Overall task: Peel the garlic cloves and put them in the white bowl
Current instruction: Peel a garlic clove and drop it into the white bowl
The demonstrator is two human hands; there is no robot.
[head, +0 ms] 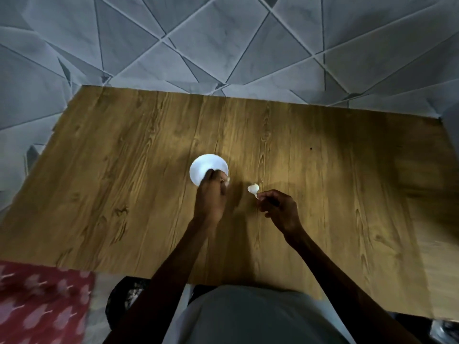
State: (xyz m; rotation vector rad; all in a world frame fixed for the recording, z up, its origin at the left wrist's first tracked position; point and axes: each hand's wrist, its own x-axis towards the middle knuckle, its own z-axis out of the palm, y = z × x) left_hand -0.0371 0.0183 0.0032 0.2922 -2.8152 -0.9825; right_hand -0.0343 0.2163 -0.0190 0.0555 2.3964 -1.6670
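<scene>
Where a grey shirt point(248, 316) fills the near edge, a red cloth point(37, 306) with a pale woven pattern lies to the left. Two bare forearms reach over a matte, wood-grained table point(124, 170). The right hand point(278, 209) pinches the thin stalk of a papery white garlic bulb point(253, 188), which sits just beyond its fingertips. The left hand point(211, 197), fingers curled, holds a small pale garlic clove point(228, 180) at the near rim of the round, smooth white bowl point(203, 167), partly covering it. Beyond the table lies a grey floor point(223, 45) of angular, marbled tiles.
</scene>
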